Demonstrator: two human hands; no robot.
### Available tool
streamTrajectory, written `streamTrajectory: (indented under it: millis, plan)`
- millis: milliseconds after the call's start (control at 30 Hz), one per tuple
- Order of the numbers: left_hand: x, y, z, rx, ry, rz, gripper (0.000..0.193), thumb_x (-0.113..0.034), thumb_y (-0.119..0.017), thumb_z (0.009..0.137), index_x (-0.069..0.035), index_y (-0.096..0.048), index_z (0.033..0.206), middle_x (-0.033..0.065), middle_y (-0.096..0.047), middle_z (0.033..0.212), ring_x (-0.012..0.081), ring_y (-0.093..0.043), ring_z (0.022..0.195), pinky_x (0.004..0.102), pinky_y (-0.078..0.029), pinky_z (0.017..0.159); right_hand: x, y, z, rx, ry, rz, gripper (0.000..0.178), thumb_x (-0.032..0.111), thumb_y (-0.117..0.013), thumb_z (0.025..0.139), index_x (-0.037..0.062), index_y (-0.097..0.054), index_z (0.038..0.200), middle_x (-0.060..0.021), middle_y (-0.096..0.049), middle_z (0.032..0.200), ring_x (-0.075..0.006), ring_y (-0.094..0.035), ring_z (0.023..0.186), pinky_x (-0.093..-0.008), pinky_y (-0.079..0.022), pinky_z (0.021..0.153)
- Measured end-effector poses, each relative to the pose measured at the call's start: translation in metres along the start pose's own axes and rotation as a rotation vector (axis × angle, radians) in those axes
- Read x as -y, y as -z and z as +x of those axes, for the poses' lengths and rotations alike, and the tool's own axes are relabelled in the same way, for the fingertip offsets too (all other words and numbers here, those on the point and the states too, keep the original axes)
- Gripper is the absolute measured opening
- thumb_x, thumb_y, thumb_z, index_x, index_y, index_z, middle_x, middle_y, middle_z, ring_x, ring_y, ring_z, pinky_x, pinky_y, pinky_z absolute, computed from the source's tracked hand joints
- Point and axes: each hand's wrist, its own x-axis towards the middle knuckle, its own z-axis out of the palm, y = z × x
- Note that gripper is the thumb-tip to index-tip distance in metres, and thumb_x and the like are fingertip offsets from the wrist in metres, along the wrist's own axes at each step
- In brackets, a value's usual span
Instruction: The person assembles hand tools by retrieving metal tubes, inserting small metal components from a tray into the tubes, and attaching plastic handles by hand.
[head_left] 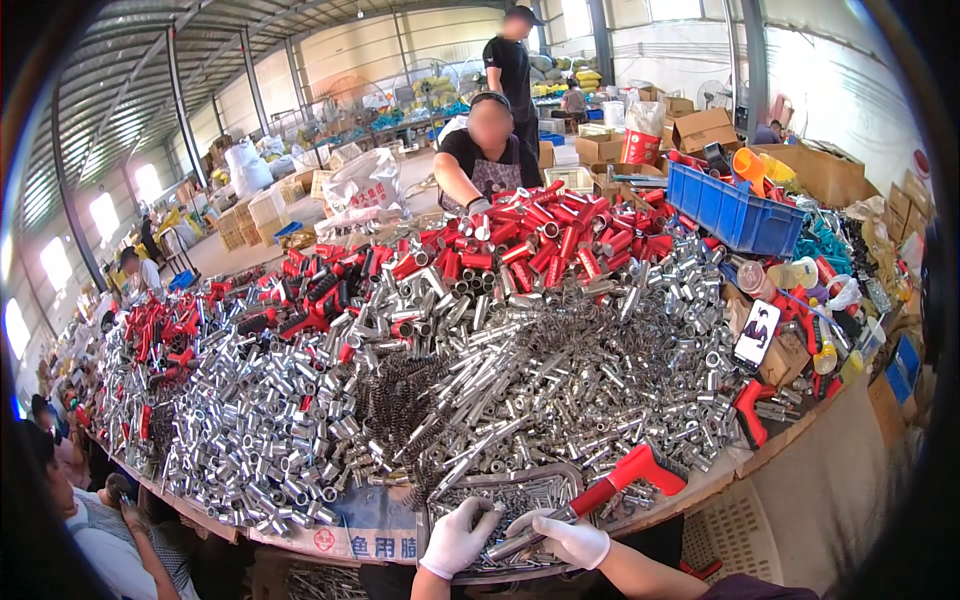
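Observation:
My right hand (575,543), in a white glove, is closed around the metal barrel of a red pistol-grip tool (597,496). The tool lies tilted, its red and black grip pointing up to the right and its metal end down to the left. Beside that end is my left hand (460,538), also gloved, with its fingers curled together; whatever they pinch is too small to make out. Both hands are over the near part of a grey tray (573,478) of small metal pins and screws.
Heaped metal sleeves (260,440), dark springs (395,400), metal rods (490,370) and red handles (540,240) cover the table. A blue crate (735,208) and a phone (756,333) are at right, near another red grip (750,413). Across the heap, a co-worker (488,165) reaches into the handles.

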Motion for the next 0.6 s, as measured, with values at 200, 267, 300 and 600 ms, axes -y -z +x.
streamTrajectory:
  millis: [200, 267, 300, 600]
  plan:
    - [-0.0030, 0.0005, -0.0004, -0.005, -0.004, 0.003, 0.027, -0.024, -0.067, 0.090, -0.002, -0.065, 0.107, 0.0161, -0.071, 0.092, 0.0253, -0.070, 0.085, 0.0335, -0.053, 0.078, -0.0029, 0.0042, 0.0009, 0.012, 0.001, 0.006, 0.042, 0.034, -0.049, 0.102, -0.0007, -0.059, 0.123, -0.0124, -0.065, 0.119, -0.0186, -0.062, 0.107, -0.0328, -0.049, 0.088]
    - [-0.0024, 0.0007, -0.0002, 0.002, -0.001, 0.003, 0.027, -0.024, -0.067, 0.090, -0.002, -0.065, 0.107, 0.0163, -0.071, 0.092, 0.0255, -0.070, 0.085, 0.0338, -0.053, 0.078, -0.0016, 0.0026, 0.0005, 0.004, 0.009, -0.008, 0.042, 0.033, -0.049, 0.102, -0.0011, -0.058, 0.123, -0.0127, -0.066, 0.118, -0.0186, -0.062, 0.105, -0.0327, -0.049, 0.088]
    - [-0.0027, 0.0008, 0.0000, 0.002, -0.001, 0.003, 0.027, -0.024, -0.067, 0.090, -0.002, -0.065, 0.107, 0.0163, -0.071, 0.092, 0.0255, -0.070, 0.085, 0.0338, -0.053, 0.078, -0.0017, 0.0027, 0.0007, 0.004, 0.009, -0.008, 0.042, 0.033, -0.049, 0.102, -0.0011, -0.058, 0.123, -0.0127, -0.066, 0.118, -0.0186, -0.062, 0.105, -0.0327, -0.049, 0.088]
    - [-0.0012, 0.0010, 0.0022, 0.001, 0.009, -0.013, 0.028, -0.024, -0.067, 0.090, -0.002, -0.066, 0.107, 0.0177, -0.070, 0.093, 0.0274, -0.070, 0.088, 0.0343, -0.053, 0.079, 0.0035, -0.0007, 0.0013, 0.008, 0.004, 0.039, 0.039, 0.029, -0.048, 0.102, -0.0032, -0.058, 0.123, -0.0146, -0.066, 0.117, -0.0205, -0.062, 0.109, -0.0343, -0.049, 0.092]
